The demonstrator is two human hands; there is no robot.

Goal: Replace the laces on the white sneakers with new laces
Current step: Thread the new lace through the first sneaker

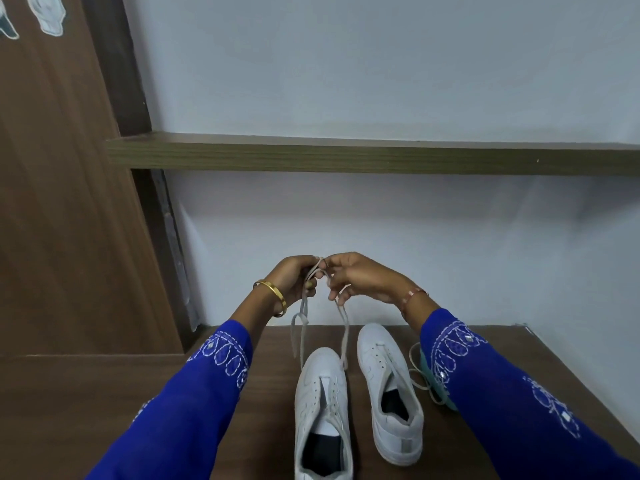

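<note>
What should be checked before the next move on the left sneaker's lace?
1. Both hands on the lace: ok; left hand and right hand pinch its ends, held up together.
2. Lace runs down to the left sneaker: ok.
3. Lace fully threaded through the eyelets: cannot tell.
4. Sneaker flat on the table: ok.
5. Right sneaker out of the way: ok, beside it, apart.
6. Spare laces within reach: ok, right of the right sneaker, partly hidden by a sleeve.

Brown wooden table [104,393] bears two white sneakers [389,389], loose laces [420,375]
</note>
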